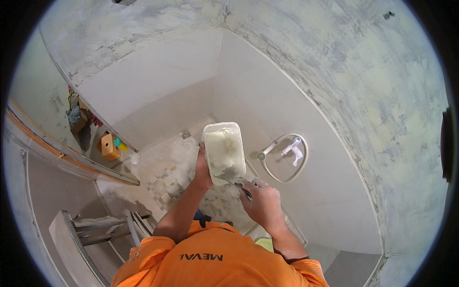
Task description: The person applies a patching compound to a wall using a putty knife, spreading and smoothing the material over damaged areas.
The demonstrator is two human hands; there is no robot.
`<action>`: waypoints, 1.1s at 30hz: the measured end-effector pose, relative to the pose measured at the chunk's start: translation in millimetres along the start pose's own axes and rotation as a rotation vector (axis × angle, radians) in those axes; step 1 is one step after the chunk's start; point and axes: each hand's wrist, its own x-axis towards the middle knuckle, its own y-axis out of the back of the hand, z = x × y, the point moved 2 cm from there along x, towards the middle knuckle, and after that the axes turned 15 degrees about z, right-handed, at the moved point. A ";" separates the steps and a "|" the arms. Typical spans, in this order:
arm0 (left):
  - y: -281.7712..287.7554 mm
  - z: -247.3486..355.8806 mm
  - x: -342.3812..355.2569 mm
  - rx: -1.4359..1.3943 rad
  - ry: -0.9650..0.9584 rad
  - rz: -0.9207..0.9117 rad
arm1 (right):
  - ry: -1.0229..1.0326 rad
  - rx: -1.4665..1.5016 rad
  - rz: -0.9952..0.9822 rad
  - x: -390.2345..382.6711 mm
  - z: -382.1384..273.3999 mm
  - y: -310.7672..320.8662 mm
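Observation:
My left hand grips the left side of a rectangular white plastic container that has pale creamy paste inside and grey smears near its lower end. My right hand, dusted with white, is closed on a dark-handled scraper just below the container's lower right corner. The scraper's blade is near or at that corner; whether it touches is unclear.
A white shower hose and tap hang on the right wall. A white ladder-like stool stands lower left. An orange box and clutter show through an opening on the left. Mosaic-patterned flooring lies below.

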 end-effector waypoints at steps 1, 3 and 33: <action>5.0 12.2 1.7 -0.002 -0.012 -0.002 | 0.004 0.031 0.019 6.3 -7.2 -8.4; 11.3 35.9 8.5 0.012 -0.032 0.053 | 0.019 0.062 0.040 21.0 -19.1 -21.0; 103.2 313.0 43.1 -0.108 -0.252 0.116 | 0.339 0.229 -0.136 218.5 -208.4 -163.0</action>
